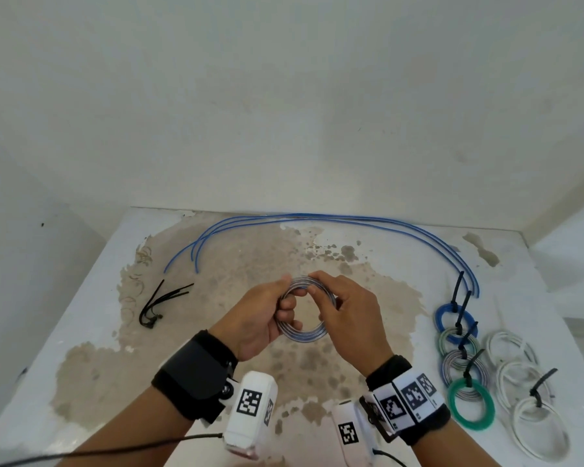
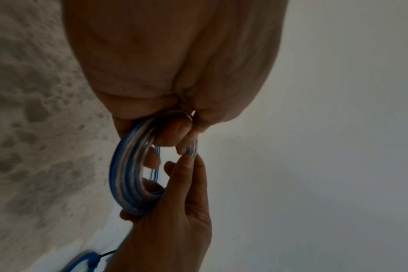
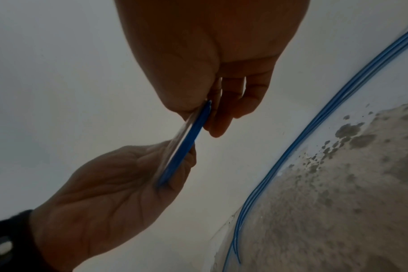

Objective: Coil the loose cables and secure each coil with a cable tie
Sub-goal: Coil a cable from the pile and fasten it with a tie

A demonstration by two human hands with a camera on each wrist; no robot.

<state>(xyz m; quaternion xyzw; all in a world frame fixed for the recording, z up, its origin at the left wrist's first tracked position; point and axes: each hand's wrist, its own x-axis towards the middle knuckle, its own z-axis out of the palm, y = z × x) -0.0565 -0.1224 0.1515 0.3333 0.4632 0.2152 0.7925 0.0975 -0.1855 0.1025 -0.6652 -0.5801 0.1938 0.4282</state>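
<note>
A blue-and-white cable coil (image 1: 302, 335) is held above the middle of the table between both hands. My left hand (image 1: 277, 310) grips its left side, fingers curled through the ring (image 2: 128, 174). My right hand (image 1: 331, 298) pinches its top and right side; in the right wrist view the coil (image 3: 186, 143) appears edge-on between the two hands. No tie is on this coil. Loose blue cables (image 1: 317, 218) arc along the table's far edge. A bunch of black cable ties (image 1: 159, 303) lies to the left.
At the right lie several tied coils: blue (image 1: 439, 316), grey (image 1: 450, 365), green (image 1: 471, 424) and white ones (image 1: 533, 429), some with black ties sticking up. The white table (image 1: 81, 315) has a large worn brown patch. A wall stands behind.
</note>
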